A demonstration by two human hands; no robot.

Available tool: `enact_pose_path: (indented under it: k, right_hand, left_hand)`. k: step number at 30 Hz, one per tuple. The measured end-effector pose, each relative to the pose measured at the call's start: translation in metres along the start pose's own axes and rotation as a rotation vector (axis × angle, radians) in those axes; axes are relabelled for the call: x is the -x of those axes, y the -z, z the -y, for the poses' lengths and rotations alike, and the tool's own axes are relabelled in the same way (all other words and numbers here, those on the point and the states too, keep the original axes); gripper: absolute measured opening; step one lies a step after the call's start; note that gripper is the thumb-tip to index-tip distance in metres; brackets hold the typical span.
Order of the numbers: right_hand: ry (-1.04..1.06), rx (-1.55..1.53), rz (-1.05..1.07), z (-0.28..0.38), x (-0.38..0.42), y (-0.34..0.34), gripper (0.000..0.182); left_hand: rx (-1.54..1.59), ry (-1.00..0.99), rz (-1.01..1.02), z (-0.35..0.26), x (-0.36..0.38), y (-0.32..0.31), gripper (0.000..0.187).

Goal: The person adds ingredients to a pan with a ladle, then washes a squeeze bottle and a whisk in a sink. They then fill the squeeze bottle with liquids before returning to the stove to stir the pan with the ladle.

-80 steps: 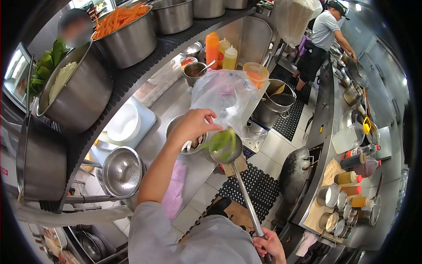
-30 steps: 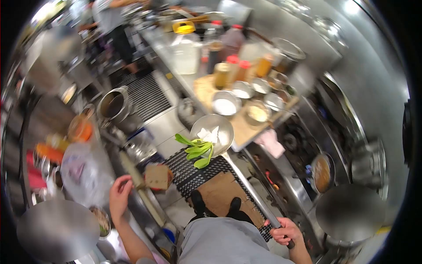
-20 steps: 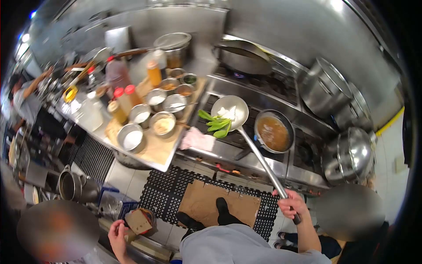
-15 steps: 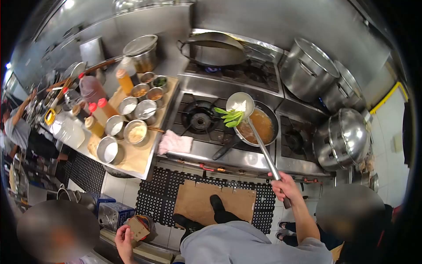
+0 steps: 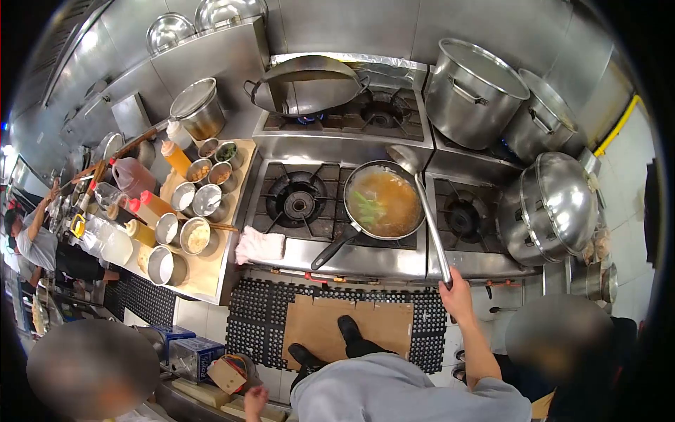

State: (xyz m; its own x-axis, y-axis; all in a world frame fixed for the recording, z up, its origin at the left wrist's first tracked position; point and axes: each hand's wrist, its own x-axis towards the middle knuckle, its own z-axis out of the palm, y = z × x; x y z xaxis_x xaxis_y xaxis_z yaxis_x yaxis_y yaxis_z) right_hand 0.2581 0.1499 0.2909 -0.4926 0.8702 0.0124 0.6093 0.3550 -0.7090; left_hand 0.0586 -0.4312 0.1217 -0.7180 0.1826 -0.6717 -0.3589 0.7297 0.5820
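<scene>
My right hand (image 5: 459, 297) is closed around the handle of a long metal ladle (image 5: 433, 226). The ladle's bowl rests over the far right rim of a black-handled frying pan (image 5: 336, 245), tipped so that I cannot see inside it. Brown bubbling liquid (image 5: 396, 200) fills the pan, with green leafy pieces (image 5: 367, 209) on its left side. The pan sits on a stove burner. Low at the bottom, my left hand (image 5: 256, 402) hangs away from the stove, near a cardboard piece on a round container. Its fingers are small and blurred, with no object visible in them.
Left of the stove, a counter holds several metal cups (image 5: 167, 266) and sauce bottles (image 5: 140, 233). A folded cloth (image 5: 260, 245) lies on the stove's front edge. Behind are a wok (image 5: 307, 88) over a flame and large stockpots (image 5: 472, 95). People stand nearby, left and right.
The green leaves and white stuff have left the ladle; the leaves now lie in the pan. The ladle has moved to the pan's right rim. My left hand has shifted right and down in view.
</scene>
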Motion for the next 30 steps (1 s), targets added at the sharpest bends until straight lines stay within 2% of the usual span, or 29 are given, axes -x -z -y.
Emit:
enact_pose_path:
  k: [1,2,3,4,5,7,8,10,11,14,16,22,23,24,26,28,30]
  right_hand:
    - [-0.035,-0.069,-0.008,-0.007,0.005,-0.005,0.039]
    - [-0.070,-0.137,-0.008,-0.011,0.010,-0.011,0.038]
    - [-0.179,-0.407,0.046,-0.004,0.016,-0.016,0.038]
    - [-0.238,-0.676,0.142,-0.002,0.020,-0.019,0.035]
    - [-0.283,-0.726,0.183,0.007,0.022,-0.018,0.030]
    - [-0.302,-0.800,0.258,0.016,0.022,-0.023,0.033]
    - [-0.322,-0.813,0.241,0.020,0.022,-0.027,0.032]
    - [-0.288,-0.744,0.215,0.020,0.024,-0.037,0.030]
    - [-0.253,-0.711,0.204,0.013,0.024,-0.042,0.029]
    - [-0.253,-0.645,0.169,0.007,0.025,-0.056,0.029]
    - [-0.274,-0.627,0.142,0.013,0.028,-0.065,0.029]
    - [-0.343,-0.641,0.025,0.048,0.035,-0.113,0.030]
    - [-0.336,-0.699,-0.007,0.047,0.036,-0.124,0.030]
    - [-0.327,-0.756,-0.039,0.048,0.037,-0.131,0.031]
    - [-0.328,-0.736,-0.064,0.056,0.042,-0.135,0.033]
    - [-0.401,-0.694,-0.138,0.084,0.056,-0.138,0.033]
    - [-0.433,-0.668,-0.171,0.106,0.073,-0.137,0.033]
  left_hand:
    - [-0.119,0.023,0.017,0.038,-0.005,-0.010,0.016]
    - [0.056,0.248,0.049,0.075,-0.010,-0.022,0.018]
    - [0.246,0.476,0.070,0.080,0.002,-0.027,0.019]
    - [0.233,0.536,0.092,0.088,0.019,-0.037,0.021]
    - [0.244,0.598,0.095,0.084,0.042,-0.050,0.023]
    - [0.184,0.634,0.172,0.097,0.058,-0.061,0.026]
    - [0.241,0.648,0.119,0.098,0.064,-0.064,0.026]
    - [0.235,0.636,0.211,0.092,0.061,-0.066,0.027]
    - [0.268,0.639,0.190,0.089,0.055,-0.064,0.027]
    - [0.271,0.567,0.135,0.074,0.027,-0.047,0.028]
    - [0.059,0.473,0.142,0.061,-0.007,-0.019,0.030]
    - [0.166,0.101,-0.143,0.011,-0.114,0.104,0.028]
    - [0.101,0.044,-0.155,0.001,-0.131,0.130,0.028]
    - [0.038,-0.015,-0.166,-0.020,-0.145,0.157,0.027]
    - [0.002,-0.228,-0.431,-0.063,-0.169,0.198,0.027]
    - [0.080,-0.294,-0.393,-0.109,-0.193,0.239,0.030]
    - [0.111,-0.356,-0.456,-0.156,-0.210,0.267,0.028]
